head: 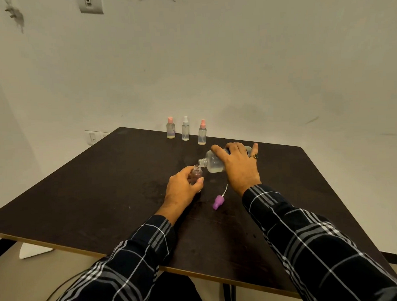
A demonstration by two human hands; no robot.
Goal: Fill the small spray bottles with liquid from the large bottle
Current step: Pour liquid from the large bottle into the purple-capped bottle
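Plastic on both bottles: likely light, squeezable, slick if wet. Tipped near-horizontal over table (104,187), large bottle (212,161), gripped round mid-body by right hand (236,164). Best held there, gently, to avoid a gush. Neck just above and beside mouth of small spray bottle (196,173), uncapped, fingers of left hand (183,191) curled round its body. Narrow mouth, easy to miss. Lying between the wrists, purple spray cap (218,202). Standing well apart at far edge, three capped bottles (185,130).
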